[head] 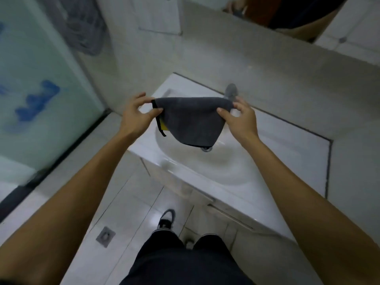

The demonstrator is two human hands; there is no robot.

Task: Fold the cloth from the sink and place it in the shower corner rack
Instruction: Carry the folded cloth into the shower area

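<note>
A dark grey cloth [191,120] with black edging and a yellow underside hangs doubled over above the white sink [205,167]. My left hand [137,116] pinches its upper left corner and my right hand [240,118] pinches its upper right corner, so the top fold is stretched level between them. The lower part droops to a point near the sink drain [206,149]. The grey faucet [231,91] shows just behind my right hand. No shower corner rack is in view.
A frosted glass shower panel [41,89] with blue markings stands at the left, with a grey towel [82,27] hanging above. A mirror [287,13] is on the wall behind the sink. A floor drain [105,236] lies by my feet.
</note>
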